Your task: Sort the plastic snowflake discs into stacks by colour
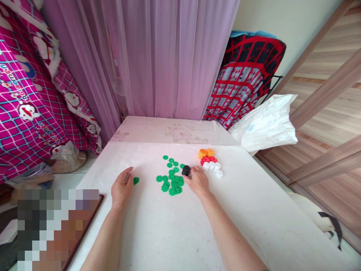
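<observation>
Small toothed plastic discs lie in groups by colour on the table. My right hand (198, 180) is closed on a short stack of black discs (186, 170), pinched between thumb and fingers, at the right edge of a loose spread of green discs (176, 183). My left hand (122, 186) is on the left side of the table, its fingers loosely bent and apart. Beside its palm is a green disc (136, 180), partly hidden by the hand; whether they touch I cannot tell. Right of the right hand are orange discs (202, 153), red discs (205, 160) and white discs (211, 166) in stacks.
The table (163, 241) has a white cover and a flowered strip (180, 131) at its far edge. A white plastic bag (267, 124) hangs by the far right corner. A blurred, dark-edged object (64, 229) is at lower left. Purple curtains (175, 56) hang behind.
</observation>
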Demonstrator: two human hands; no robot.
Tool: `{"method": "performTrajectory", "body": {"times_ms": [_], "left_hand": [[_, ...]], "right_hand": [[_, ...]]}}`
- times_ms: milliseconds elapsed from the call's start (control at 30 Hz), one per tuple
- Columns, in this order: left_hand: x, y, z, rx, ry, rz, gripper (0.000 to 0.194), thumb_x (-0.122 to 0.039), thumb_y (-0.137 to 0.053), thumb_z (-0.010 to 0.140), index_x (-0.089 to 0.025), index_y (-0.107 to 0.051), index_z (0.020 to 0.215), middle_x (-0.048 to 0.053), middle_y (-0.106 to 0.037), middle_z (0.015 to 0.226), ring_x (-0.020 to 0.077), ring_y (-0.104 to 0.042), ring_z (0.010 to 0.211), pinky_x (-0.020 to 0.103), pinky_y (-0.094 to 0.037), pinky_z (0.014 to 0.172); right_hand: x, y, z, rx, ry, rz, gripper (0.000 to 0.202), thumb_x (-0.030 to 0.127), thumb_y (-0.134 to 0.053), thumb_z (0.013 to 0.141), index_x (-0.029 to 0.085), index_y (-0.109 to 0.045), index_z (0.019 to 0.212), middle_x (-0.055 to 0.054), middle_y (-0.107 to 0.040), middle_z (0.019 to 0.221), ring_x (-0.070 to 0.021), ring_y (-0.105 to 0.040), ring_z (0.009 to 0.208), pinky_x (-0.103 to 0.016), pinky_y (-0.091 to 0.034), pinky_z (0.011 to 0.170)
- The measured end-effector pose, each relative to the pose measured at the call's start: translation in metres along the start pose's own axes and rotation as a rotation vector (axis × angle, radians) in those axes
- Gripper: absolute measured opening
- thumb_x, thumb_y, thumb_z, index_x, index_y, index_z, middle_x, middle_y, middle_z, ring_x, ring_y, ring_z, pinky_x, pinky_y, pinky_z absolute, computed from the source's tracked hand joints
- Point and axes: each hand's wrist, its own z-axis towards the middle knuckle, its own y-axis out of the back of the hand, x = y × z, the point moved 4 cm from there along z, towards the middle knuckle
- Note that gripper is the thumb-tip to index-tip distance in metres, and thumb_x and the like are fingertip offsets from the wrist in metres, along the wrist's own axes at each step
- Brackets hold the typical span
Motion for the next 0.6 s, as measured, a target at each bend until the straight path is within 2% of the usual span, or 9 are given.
{"method": "performTrajectory", "body": {"times_ms": [267,467,600], "left_hand": [[-0.002,0.001,-0.001,-0.005,0.014,0.006,0.034,-0.027,-0.051,0.086,-0.025,-0.071,0.114,0.006,-0.075,0.106,0.0220,-0.070,0.100,0.034,-0.053,0.087],[-0.005,0.001,-0.002,0.018,0.021,0.012,0.036,-0.028,-0.049,0.087,-0.024,-0.069,0.117,0.005,-0.075,0.108,0.0209,-0.070,0.101,0.033,-0.052,0.088],[-0.007,0.002,-0.002,0.028,0.037,0.025,0.036,-0.027,-0.049,0.088,-0.024,-0.069,0.118,0.005,-0.075,0.108,0.0206,-0.069,0.100,0.032,-0.052,0.088]], "right_hand": [[0.002,-0.002,-0.002,-0.024,-0.015,-0.009,0.027,0.037,-0.060,0.089,0.014,-0.068,0.100,-0.013,-0.065,0.109,-0.0249,-0.059,0.106,-0.032,-0.045,0.090],[-0.003,-0.013,0.001,-0.166,0.036,0.091,0.025,0.031,-0.065,0.082,0.013,-0.069,0.100,-0.014,-0.063,0.119,-0.0258,-0.059,0.106,-0.035,-0.045,0.093],[-0.007,-0.021,0.003,-0.240,0.039,0.125,0.023,0.030,-0.067,0.079,0.013,-0.070,0.094,-0.014,-0.065,0.116,-0.0260,-0.060,0.101,-0.036,-0.046,0.091]]}}
